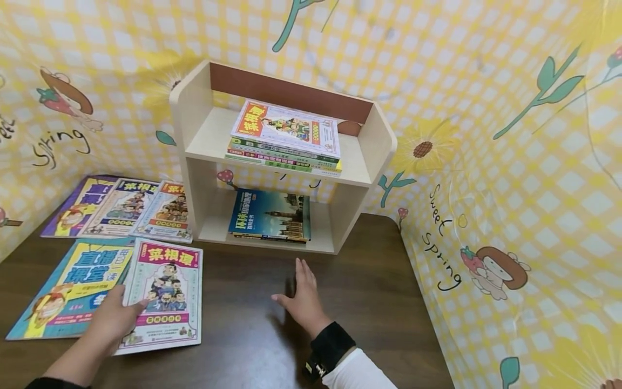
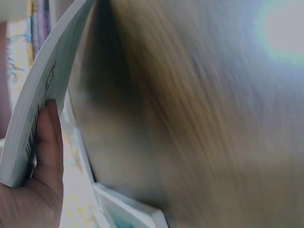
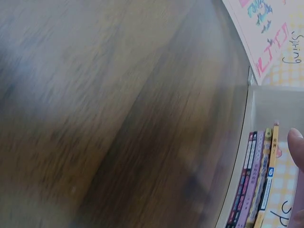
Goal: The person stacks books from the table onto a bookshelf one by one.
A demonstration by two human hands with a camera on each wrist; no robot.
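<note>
Holding one pink book (image 1: pixel 165 294) in left hand (image 1: pixel 113 319), five books flat on table (image 1: pixel 291 335)

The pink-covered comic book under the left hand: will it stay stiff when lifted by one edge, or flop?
Probably flops: the pink-covered comic book looks thin and soft-covered, and the left wrist view shows its pages bowing where the left hand grips the edge. Likely light. Its glossy cover may slide easily on the smooth table.
</note>
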